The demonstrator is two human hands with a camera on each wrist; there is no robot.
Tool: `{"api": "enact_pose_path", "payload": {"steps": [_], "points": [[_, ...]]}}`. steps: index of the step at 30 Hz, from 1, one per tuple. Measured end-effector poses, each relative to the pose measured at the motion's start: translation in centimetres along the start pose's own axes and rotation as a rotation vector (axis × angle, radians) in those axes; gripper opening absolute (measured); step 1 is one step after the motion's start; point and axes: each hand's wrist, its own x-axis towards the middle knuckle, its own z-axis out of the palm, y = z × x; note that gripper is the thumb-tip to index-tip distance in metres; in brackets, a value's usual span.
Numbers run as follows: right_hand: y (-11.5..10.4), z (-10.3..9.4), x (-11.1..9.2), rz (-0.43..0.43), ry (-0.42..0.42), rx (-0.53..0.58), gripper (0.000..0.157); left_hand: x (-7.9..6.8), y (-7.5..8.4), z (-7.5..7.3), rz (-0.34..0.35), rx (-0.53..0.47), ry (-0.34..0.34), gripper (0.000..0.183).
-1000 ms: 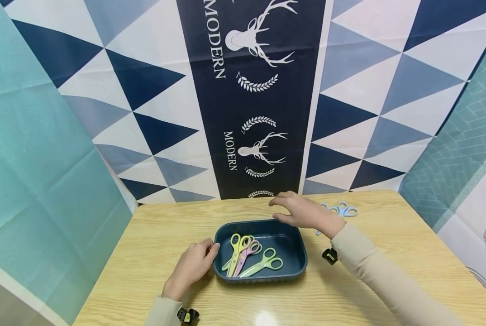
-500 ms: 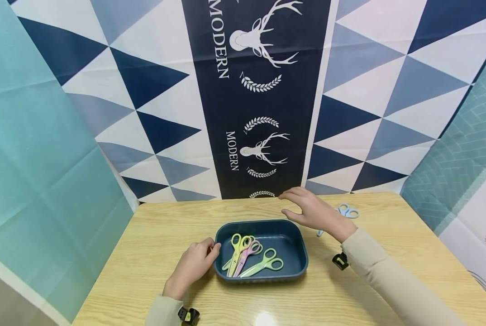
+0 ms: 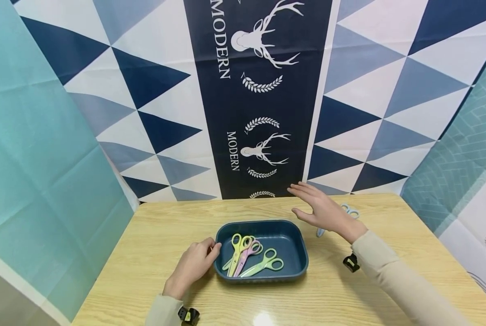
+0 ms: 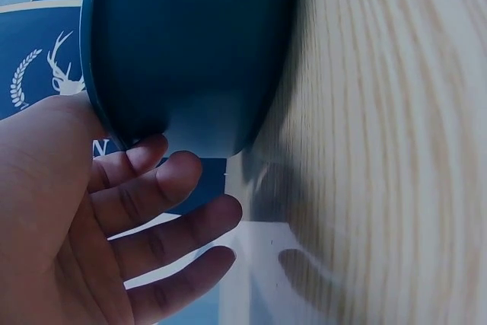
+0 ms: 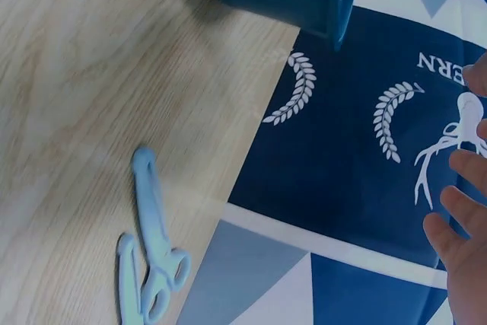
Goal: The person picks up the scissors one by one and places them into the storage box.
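A dark blue plastic bin (image 3: 289, 248) stands on the table. Lying inside, mostly in its left half, are yellow scissors (image 3: 234, 259), pink scissors (image 3: 243, 259) and light green scissors (image 3: 264, 264). My left hand (image 3: 193, 262) pinches the bin's left rim, with the thumb over the edge and the other fingers spread outside in the left wrist view. Beyond the bin's back right corner, my right hand (image 3: 322, 209) is raised, fingers extended, holding nothing. Light blue scissors (image 5: 156, 241) lie on the table below it; a second light blue pair (image 5: 129, 283) is cut off by the frame edge.
The wood-grain table (image 3: 161, 226) ends at a patterned cloth wall (image 3: 263, 113) behind the bin. Teal cloth (image 3: 55, 181) hangs at the left side, and more cloth (image 3: 463, 172) borders the right. Both wrists wear black straps.
My right hand has moved right and slightly up, away from the bin's back rim and over the light blue scissors, its fingers straightening. My left hand and the bin stay put.
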Motion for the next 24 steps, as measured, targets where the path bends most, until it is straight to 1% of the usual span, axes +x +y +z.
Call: {"api": "enact_pose_path", "payload": {"steps": [5, 9, 13, 17, 21, 24], "points": [[0.7, -0.2, -0.5, 0.026, 0.006, -0.012, 0.067, -0.1, 0.0, 0.1, -0.003, -0.008, -0.002, 0.029], [1.1, -0.4, -0.7, 0.025, 0.009, -0.032, 0.072, -0.1, 0.0, 0.1, 0.002, -0.005, 0.0, 0.03], [1.6, -0.4, -0.8, 0.039, -0.009, -0.046, 0.074, 0.0, -0.1, 0.2, 0.011, 0.0, 0.004, 0.031], [2.1, -0.4, -1.1, 0.058, -0.036, -0.053, 0.077, 0.0, -0.1, 0.2, 0.01, -0.001, 0.003, 0.031], [2.6, -0.2, -1.4, 0.062, -0.041, -0.06, 0.078, -0.1, -0.1, 0.2, 0.001, -0.011, -0.003, 0.029], [2.8, -0.1, -1.8, 0.089, -0.053, -0.079, 0.081, -0.1, -0.1, 0.2, -0.001, -0.013, -0.008, 0.029]]}}
